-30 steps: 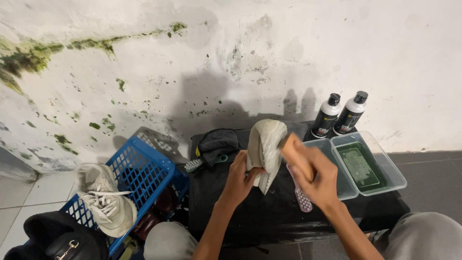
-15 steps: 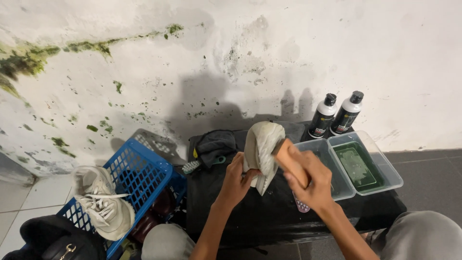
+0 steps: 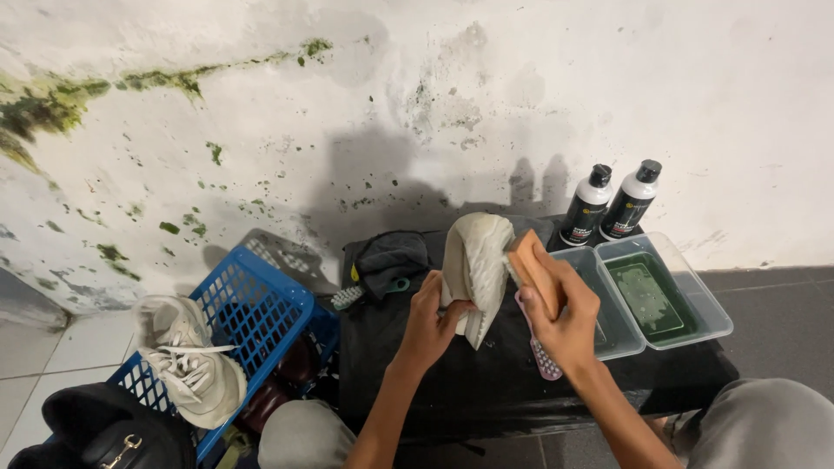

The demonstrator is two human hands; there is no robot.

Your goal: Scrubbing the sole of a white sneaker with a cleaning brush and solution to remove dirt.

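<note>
Black bench (image 3: 486, 391) — two bottles (image 3: 608, 204), two trays (image 3: 686, 300), one shoe (image 3: 476, 269) held.

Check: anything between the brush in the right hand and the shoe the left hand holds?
Nothing visible. The right hand presses the brush straight against the pale shoe, which the left hand holds up over the black-covered bench.

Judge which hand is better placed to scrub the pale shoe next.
Probably the right hand: its fingers already grip the wooden brush, pressed against the pale shoe. The left hand clasps the shoe from below, holding it up over the black-covered table.
</note>
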